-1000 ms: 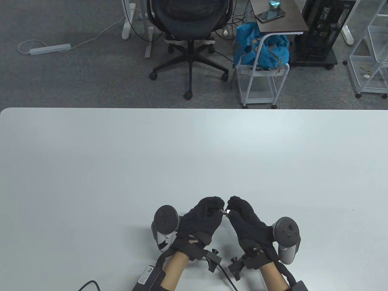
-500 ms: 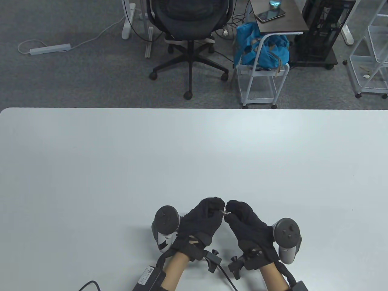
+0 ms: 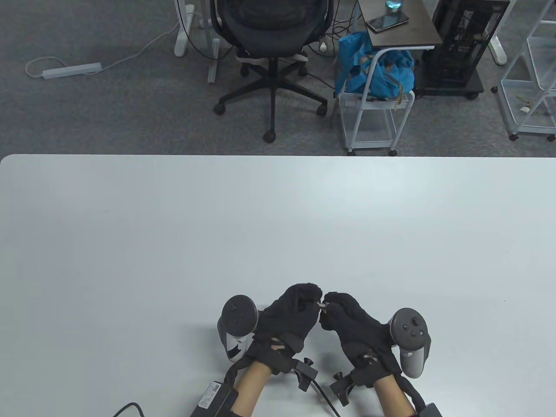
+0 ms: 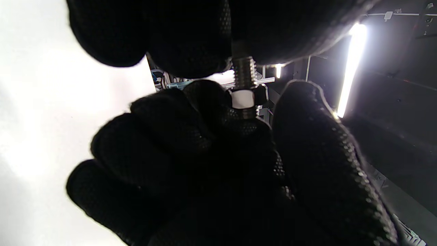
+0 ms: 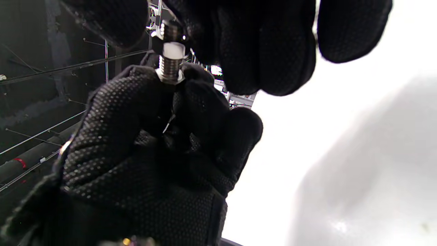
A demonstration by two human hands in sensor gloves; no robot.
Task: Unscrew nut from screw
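Both gloved hands meet near the table's front edge. My left hand (image 3: 310,299) pinches the threaded steel screw (image 4: 243,68) by one end. My right hand (image 3: 330,305) pinches the hex nut (image 5: 173,50), which sits on the screw's thread (image 5: 169,70). In the table view only a small bit of metal (image 3: 322,305) shows between the fingertips. In the left wrist view the nut (image 4: 243,99) sits between the right hand's fingers (image 4: 205,102), just below the left fingertips. The screw's held end is hidden by the glove.
The white table (image 3: 278,226) stretches ahead of the hands. Beyond its far edge stand an office chair (image 3: 271,39), a white cart with a blue bag (image 3: 375,74) and a side table (image 3: 402,26).
My right hand has rolled and drawn slightly towards me while its fingertips stay on the nut; its tracker has shifted left. My left hand has stayed almost still.
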